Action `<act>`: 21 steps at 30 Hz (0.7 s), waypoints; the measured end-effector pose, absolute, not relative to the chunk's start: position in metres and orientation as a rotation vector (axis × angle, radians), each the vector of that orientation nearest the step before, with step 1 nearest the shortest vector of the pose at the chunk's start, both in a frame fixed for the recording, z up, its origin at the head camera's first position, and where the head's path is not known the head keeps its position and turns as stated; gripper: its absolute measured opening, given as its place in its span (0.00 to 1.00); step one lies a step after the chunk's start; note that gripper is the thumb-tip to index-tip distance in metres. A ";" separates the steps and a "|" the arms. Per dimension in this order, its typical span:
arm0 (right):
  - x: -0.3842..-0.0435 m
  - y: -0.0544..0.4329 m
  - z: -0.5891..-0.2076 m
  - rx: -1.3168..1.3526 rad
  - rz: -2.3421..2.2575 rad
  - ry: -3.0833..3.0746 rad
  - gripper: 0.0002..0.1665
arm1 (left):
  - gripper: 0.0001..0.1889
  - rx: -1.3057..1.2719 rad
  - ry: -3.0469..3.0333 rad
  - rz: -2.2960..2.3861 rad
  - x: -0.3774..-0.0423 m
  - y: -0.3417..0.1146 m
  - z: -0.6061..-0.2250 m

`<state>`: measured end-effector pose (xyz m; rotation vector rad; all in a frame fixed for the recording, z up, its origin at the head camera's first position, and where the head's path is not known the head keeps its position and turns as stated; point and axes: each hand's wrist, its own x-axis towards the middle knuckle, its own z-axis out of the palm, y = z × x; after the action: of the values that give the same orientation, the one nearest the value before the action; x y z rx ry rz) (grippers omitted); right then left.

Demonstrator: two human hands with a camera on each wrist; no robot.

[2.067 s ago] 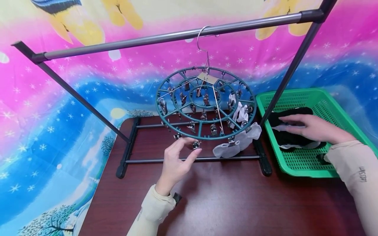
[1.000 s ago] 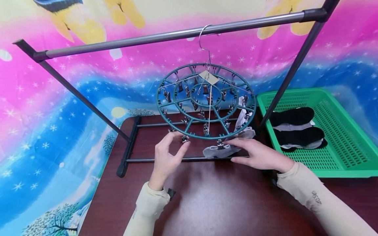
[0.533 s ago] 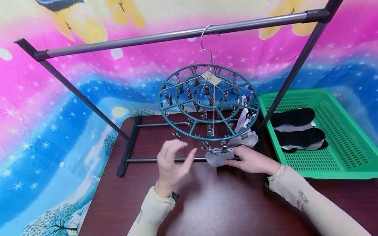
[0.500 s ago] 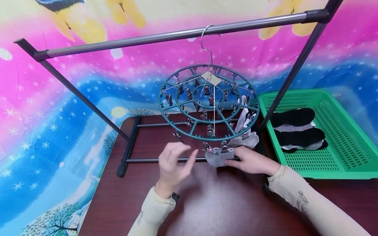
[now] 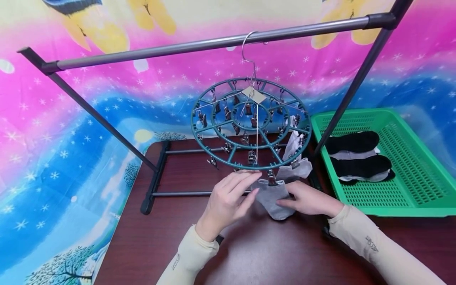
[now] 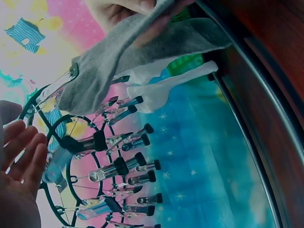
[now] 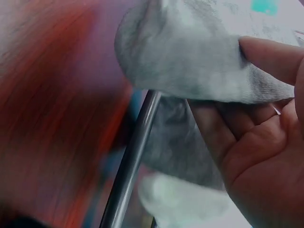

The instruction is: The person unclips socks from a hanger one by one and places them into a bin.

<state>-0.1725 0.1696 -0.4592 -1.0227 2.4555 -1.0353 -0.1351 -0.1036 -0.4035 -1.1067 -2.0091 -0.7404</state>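
Observation:
A round green clip hanger (image 5: pixel 192 128) hangs from the rack. At its front rim a metal clip (image 5: pixel 272 177) bites the cuff of a grey sock (image 5: pixel 274 202), whose toe points down toward the table. My right hand (image 5: pixel 313 200) pinches this sock by its side; in the right wrist view the thumb (image 7: pixel 270 54) lies over the fabric, fingers behind. Close to the cuff's left side is my left hand (image 5: pixel 228 200), thumb and fingers apart. The left wrist view shows its fingers (image 6: pixel 28 156) extended beside a blurred clip, holding nothing visible.
Another grey sock (image 5: pixel 295 170) and a white sock (image 5: pixel 293 144) hang at the hanger's right side. A green basket (image 5: pixel 424 166) stands right, with black socks (image 5: pixel 360 165) and grey ones inside. The rack's top bar (image 5: pixel 160 47) crosses above; its lower bar (image 5: pixel 185 194) runs near the table.
The right hand went from the basket to the grey sock at the front clip and gripped it. Its toe has swung down. The left hand let go of a clip and moved right, toward the sock.

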 end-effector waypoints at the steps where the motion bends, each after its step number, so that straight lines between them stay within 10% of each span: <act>1: -0.172 0.172 -0.459 -1.027 -1.041 2.456 0.09 | 0.19 -1.094 -2.012 -0.741 -0.135 -0.104 -0.404; 21: -0.144 0.222 -0.425 -0.979 -0.946 2.433 0.11 | 0.21 -0.978 -2.193 -0.684 -0.135 -0.093 -0.407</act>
<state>-0.1441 0.2222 -0.4247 -0.9786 2.4334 -0.9464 -0.1347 -0.0927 -0.4068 -0.9780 -2.1931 -0.6840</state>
